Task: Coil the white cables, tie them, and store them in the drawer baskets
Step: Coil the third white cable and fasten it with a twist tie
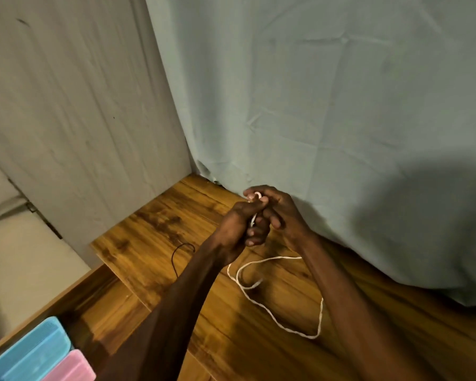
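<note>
Wood tabletop [154,237] under draped grey-blue cloth [327,105] — both hands' fingers [261,206] pinching white cable [272,306].

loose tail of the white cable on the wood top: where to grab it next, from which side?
Judgement: take the thin white cable at the wide far loop lying flat on the brown wooden surface, coming from above. There it lies clear of itself; nearer the left hand and right hand, whose grip bunches its upper end, the strands cross, so a pinch could catch two.

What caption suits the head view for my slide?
Both hands, left hand and right hand, pinch a white cable trailing over the wooden surface.
</note>
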